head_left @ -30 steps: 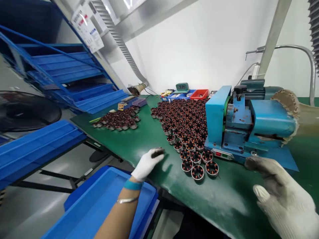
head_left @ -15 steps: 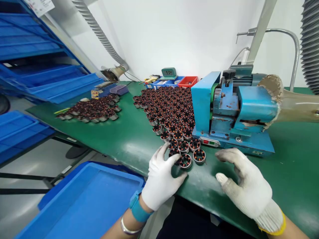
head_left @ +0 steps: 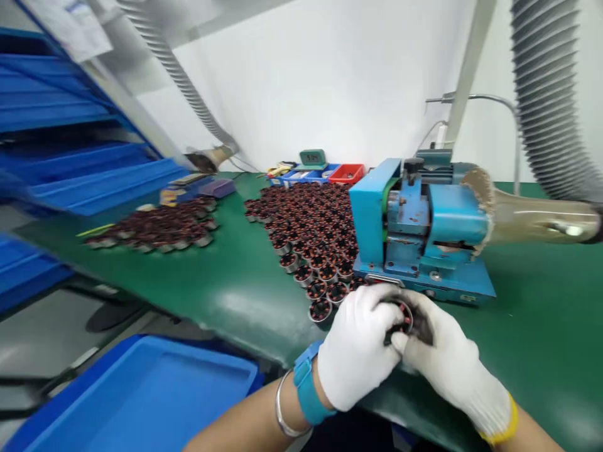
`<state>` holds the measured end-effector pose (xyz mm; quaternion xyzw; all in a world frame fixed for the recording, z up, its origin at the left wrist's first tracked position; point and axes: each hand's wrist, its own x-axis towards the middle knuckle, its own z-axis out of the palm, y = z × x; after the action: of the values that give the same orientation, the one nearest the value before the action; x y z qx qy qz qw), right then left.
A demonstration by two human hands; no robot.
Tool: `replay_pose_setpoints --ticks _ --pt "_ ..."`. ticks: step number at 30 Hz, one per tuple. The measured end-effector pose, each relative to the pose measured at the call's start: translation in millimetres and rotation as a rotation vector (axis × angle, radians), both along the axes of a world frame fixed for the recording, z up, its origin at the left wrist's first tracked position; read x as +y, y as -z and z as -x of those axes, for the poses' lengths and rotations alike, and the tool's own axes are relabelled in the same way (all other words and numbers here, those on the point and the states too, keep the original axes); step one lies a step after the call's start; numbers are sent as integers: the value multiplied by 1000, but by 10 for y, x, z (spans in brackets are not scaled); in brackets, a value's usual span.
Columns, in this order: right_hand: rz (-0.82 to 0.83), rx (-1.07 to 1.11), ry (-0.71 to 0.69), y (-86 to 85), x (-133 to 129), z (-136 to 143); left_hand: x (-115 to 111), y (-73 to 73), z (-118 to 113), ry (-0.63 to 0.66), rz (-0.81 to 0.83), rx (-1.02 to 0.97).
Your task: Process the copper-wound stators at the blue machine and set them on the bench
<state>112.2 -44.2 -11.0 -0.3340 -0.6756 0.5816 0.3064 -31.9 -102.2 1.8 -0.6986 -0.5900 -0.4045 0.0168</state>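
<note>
A round metal ring part with dark and copper-coloured windings is held between both hands near the table's front edge. My left hand, in a white glove, grips it from the left, its fingers curled. My right hand, gloved too, closes round it from the right; thumb and fingers press on it. Many similar ring parts stand on the green table, reaching from beside my left hand back towards the wall.
A blue machine stands behind my hands, with a duct on its right. Another pile of parts lies at left. Small bins and a clock are at the back. A blue tray sits below the table edge.
My hands have come together around one ring part, which is now off the table. Before, they were apart and open, the left over the nearest rings. The view has shifted a little.
</note>
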Motion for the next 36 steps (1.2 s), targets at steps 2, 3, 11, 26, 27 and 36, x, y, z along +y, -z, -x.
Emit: replay_pose_setpoints --ticks 2,3,11,26,27,36 --pt "153 178 61 -5 86 -26 185 -31 -98 -51 -34 -157" --pt "188 247 95 -9 136 -49 269 -38 -137 -70 -1 -248" --pt "1 289 310 -124 320 -224 523 -107 -267 23 221 -370" --pt "61 109 375 -260 363 -237 837 -75 -459 11 246 -621" --pt "31 110 380 -265 357 -203 880 -90 -455 16 234 -588" --pt "-160 15 513 -221 532 -173 1083 -62 -478 -79 69 -363"
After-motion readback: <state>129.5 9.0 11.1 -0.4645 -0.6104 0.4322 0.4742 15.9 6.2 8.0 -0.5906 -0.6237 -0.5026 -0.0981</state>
